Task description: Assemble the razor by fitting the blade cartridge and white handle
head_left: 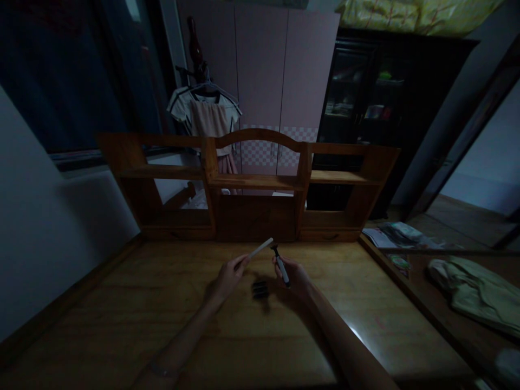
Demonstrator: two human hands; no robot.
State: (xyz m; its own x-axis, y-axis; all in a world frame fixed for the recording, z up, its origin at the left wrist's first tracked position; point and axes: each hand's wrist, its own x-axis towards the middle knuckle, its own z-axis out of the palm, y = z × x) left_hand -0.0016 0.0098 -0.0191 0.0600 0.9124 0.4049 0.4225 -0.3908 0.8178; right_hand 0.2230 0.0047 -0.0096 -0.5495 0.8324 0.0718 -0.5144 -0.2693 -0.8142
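Observation:
In the head view, my left hand point(228, 277) pinches the lower end of a slim pale stick point(260, 248), which slants up to the right; its exact kind is hard to make out in the dim light. My right hand point(298, 275) is closed around a razor point(282, 269) with a grey and black handle and a small dark head pointing up. The razor's head is close to the stick's upper tip; whether they touch I cannot tell. Between and just below the hands, several small black pieces point(260, 290) lie in a stack-like row on the wooden table point(170, 303).
A low wooden shelf unit point(255, 181) stands along the table's far edge. Papers point(400, 235) and a light green cloth point(479, 292) lie beyond the right edge. Hanging clothes point(209, 111), a pink wardrobe point(260, 70) and a dark cabinet point(365, 108) are behind. A wall borders the left.

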